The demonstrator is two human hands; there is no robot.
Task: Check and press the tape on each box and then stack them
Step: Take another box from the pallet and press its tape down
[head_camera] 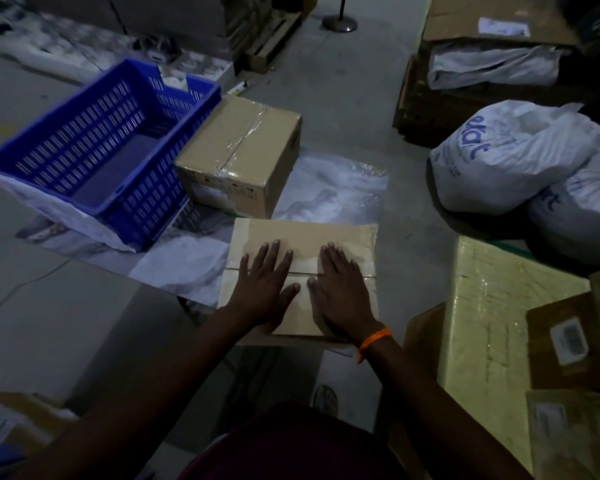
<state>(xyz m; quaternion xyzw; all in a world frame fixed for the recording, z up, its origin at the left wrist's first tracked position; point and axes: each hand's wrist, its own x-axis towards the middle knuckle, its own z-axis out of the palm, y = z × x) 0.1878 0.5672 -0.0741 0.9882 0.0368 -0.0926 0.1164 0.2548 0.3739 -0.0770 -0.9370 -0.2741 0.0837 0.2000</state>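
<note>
The near box [302, 258] lies on the floor straight ahead of the person, taped seam [303, 273] up and crossing under both palms, probably so the strip can be pressed down along its length. The left hand [264, 289] and right hand [340, 292] lie flat on the lid side by side, fingers straight and spread, gripping nothing, arms reaching forward. A second taped box [239, 150] sits beyond, just beside a blue crate [94, 147]; nothing is stacked yet.

Flat left grip [262, 289], flat right grip [342, 292]
</note>
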